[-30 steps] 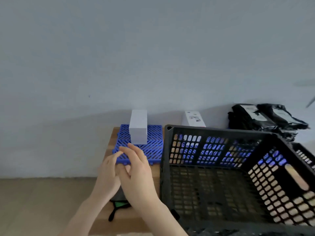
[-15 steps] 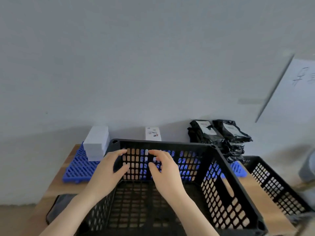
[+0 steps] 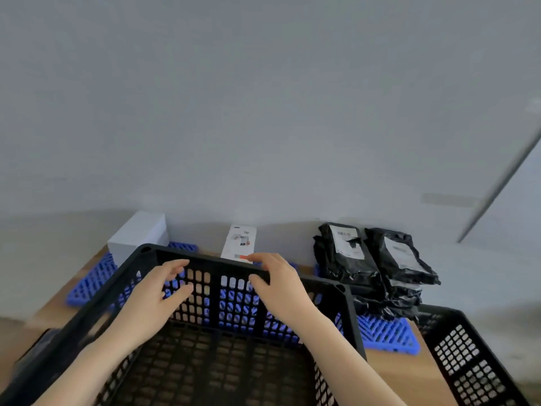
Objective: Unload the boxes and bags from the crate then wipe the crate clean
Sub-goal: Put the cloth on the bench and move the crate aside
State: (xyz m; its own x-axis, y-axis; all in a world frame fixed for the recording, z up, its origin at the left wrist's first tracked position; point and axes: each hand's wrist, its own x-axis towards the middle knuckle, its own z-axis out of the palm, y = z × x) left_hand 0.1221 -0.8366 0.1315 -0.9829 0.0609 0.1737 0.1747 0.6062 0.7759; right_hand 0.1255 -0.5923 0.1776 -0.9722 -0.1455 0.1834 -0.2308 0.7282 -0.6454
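Note:
The black lattice crate (image 3: 96, 315) fills the lower middle, and nothing lies in the part of it that I see. My right hand (image 3: 281, 288) grips its far rim, fingers over the top and thumb inside. My left hand (image 3: 155, 300) reaches to the same wall with fingers apart, their tips at the inner face just below the rim. Behind the crate stand a plain white box (image 3: 137, 237) and a small printed white box (image 3: 240, 243). A stack of black bags (image 3: 369, 265) lies at the back right.
Blue grid mats (image 3: 383, 335) cover the wooden table (image 3: 409, 376) under the boxes and bags. A second black crate (image 3: 468, 356) sits at the right edge. A dark object (image 3: 32, 353) lies at the near left. A grey wall rises close behind.
My view swung right from the table's left end to over the crate. Both hands moved from the left of the crate to its far wall, where the right hand took hold of the rim.

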